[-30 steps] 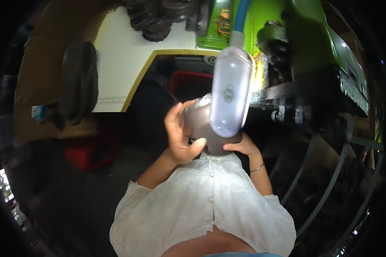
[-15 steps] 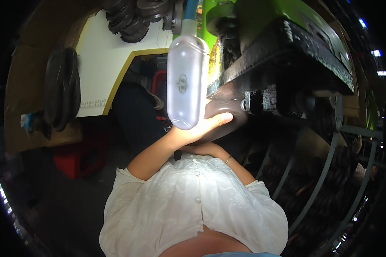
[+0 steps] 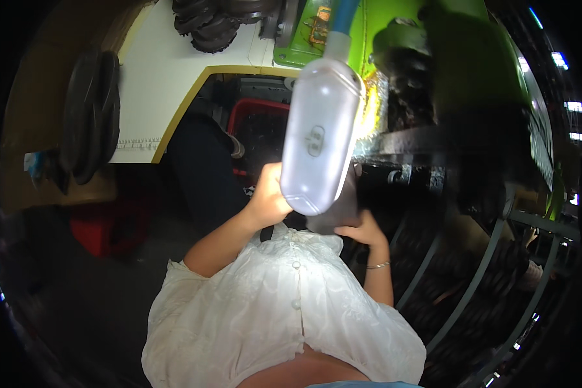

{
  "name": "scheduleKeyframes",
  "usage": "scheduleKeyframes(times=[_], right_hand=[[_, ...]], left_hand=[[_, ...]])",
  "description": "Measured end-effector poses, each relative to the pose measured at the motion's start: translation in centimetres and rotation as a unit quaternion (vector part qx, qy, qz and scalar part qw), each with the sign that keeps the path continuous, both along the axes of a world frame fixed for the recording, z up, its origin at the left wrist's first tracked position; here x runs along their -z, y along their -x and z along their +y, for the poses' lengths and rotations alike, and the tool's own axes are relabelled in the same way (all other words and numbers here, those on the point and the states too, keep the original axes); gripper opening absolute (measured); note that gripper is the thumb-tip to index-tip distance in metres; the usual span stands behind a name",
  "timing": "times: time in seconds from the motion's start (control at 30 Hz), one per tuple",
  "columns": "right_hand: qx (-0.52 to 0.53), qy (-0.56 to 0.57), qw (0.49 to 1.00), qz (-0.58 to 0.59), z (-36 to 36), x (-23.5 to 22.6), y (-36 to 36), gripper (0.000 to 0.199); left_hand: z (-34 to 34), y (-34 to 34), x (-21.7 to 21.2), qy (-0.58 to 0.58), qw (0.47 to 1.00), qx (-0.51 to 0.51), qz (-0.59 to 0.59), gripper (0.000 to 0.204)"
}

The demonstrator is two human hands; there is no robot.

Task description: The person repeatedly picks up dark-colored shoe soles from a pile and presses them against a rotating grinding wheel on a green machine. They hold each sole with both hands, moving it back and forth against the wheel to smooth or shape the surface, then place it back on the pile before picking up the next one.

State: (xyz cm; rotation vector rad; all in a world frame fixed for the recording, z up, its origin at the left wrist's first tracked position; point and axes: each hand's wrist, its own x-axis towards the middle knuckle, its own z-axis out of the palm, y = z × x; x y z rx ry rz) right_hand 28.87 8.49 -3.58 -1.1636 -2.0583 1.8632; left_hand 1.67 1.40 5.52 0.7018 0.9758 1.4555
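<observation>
1. While both forearms rise from the white blouse [image 3: 284,317] at the bottom of the view, the left hand [image 3: 268,197] is closed around the lower left edge of a pale, rounded tool housing [image 3: 320,139], its fingers wrapped against the housing's side.
2. That housing stands upright above the hands, its lower end resting between them, and a blue hose [image 3: 343,16] leaves its top end.
3. Behind and under the housing's lower end sits a dark grey part [image 3: 339,210], which may be the tool's grip; the blur makes it hard to tell.
4. The right hand [image 3: 362,231] lies just beneath that dark part, fingers curled up against it, with a thin bracelet [image 3: 376,265] on the wrist.
5. Right of the tool stands a green machine [image 3: 446,58] with a dark metal ledge [image 3: 427,139]; the housing's right edge lies close to it.
6. A red crate [image 3: 258,129] sits lower behind the left hand.
7. Dark discs [image 3: 90,123] lean at the left by a white panel [image 3: 161,71].
</observation>
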Motion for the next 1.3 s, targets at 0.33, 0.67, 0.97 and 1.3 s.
scheduleKeyframes(times=[0.33,0.67,0.97,1.3], right_hand=[[0.38,-0.023,0.823,0.421,6.0,-8.4,-4.8,0.044],[0.251,-0.07,0.817,0.515,5.1,-6.4,0.2,0.044],[0.288,0.099,0.789,0.533,3.0,-7.9,8.1,0.048],[0.291,0.168,0.805,0.49,0.6,-7.9,12.8,0.049]], left_hand=[[0.0,-0.8,-0.9,-0.035,0.999,-0.021,0.027,0.032],[-3.0,2.9,-0.1,-0.038,0.989,-0.128,0.064,0.034],[-7.6,5.9,1.6,-0.001,0.982,-0.172,0.078,0.039],[-12.2,8.7,3.2,0.078,0.979,-0.162,0.093,0.044]])
